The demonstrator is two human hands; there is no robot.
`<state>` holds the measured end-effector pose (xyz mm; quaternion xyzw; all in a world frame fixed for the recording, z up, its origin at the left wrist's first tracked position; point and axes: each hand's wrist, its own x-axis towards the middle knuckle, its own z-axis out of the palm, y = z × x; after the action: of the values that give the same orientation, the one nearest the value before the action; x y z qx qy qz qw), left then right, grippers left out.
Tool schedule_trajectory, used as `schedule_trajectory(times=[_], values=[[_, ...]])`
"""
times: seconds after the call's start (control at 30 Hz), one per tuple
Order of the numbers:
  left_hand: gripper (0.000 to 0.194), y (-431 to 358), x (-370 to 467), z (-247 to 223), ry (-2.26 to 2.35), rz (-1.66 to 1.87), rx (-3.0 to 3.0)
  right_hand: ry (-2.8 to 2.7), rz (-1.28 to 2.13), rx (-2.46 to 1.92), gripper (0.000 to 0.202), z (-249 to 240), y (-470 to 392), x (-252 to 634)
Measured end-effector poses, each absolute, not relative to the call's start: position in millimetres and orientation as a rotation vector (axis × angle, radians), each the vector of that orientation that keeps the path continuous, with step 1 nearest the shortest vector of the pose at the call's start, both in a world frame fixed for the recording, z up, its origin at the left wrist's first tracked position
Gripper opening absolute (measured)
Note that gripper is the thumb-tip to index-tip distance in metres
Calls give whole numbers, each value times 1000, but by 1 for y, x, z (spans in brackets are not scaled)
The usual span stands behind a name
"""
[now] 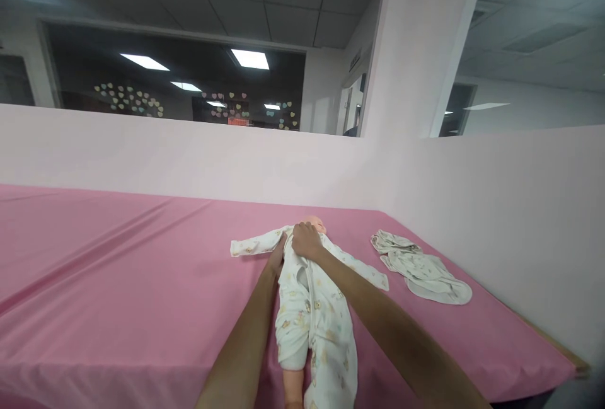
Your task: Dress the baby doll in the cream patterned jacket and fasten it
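A baby doll (293, 385) lies on its back on a pink-covered table, its head (316, 223) at the far end. It wears a white printed baby romper (326, 314), which gapes along the front. Both long sleeves stretch out sideways; one bare lower leg shows at the near end, while the other leg is covered. My right hand (306, 240) is closed on the romper at the upper chest, just below the head. Beside the doll's left-hand edge in view, my left hand (278, 256) grips the romper near the sleeve's base, with its fingertips partly hidden.
A crumpled pale printed baby garment (425, 267) lies to the right of the doll. The pink table cover (142, 295) has long creases at left. White low walls (189, 157) with windows above border the table at the back and right.
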<state>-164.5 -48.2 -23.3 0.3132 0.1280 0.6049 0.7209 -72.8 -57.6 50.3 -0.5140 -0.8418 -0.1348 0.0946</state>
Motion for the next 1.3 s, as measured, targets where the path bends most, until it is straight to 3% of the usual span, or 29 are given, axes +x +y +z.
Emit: schedule_trajectory(times=[0.17,0.43,0.7,0.87,1.03,1.3], values=[[39,-34,-166,-38,245,1259,715,-2460,-396,-1491,22,45,-49,-62],[57,-35,-166,-42,338,1179,791,-2295,-435,-1405,26,29,-89,-13],[38,-44,-167,-39,485,1276,941,-2104,-137,-1534,31,7,-138,-5],[37,-38,-165,-40,434,1244,932,-2014,-42,-1621,30,18,-117,-11],[40,-30,-166,-45,325,1105,888,-2119,-3,-1751,43,30,-104,-19],[44,-25,-166,-49,268,1058,824,-2291,56,-1702,29,28,-95,-16]])
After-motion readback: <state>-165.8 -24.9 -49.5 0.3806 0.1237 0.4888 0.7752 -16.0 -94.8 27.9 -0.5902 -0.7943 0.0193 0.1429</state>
